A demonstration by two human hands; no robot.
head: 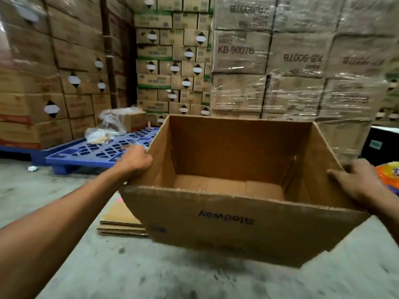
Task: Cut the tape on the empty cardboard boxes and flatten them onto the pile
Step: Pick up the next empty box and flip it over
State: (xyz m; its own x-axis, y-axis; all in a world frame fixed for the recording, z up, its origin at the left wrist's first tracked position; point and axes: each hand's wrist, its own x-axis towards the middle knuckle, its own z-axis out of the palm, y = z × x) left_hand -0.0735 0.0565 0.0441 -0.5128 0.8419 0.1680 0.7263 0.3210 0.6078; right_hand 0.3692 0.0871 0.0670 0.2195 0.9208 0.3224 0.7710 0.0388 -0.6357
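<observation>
An empty brown cardboard box (226,231) with its top open is held up in front of me, its inside bare. My left hand (135,160) grips the box's left wall at the rim, fingers curled over the edge. On the right wall rim, my right hand (354,182) holds on with the thumb inside and the fingers outside. A low pile of flattened cardboard (121,221) lies on the floor below and left of the box, partly hidden by it. No cutter is in view.
A blue plastic pallet (95,152) with plastic bags (108,128) and a small carton lies at the left. Tall stacks of cartons (64,61) and shrink-wrapped cartons (302,72) stand behind. An orange package (388,175) shows at the right edge. The grey concrete floor (151,272) lies below.
</observation>
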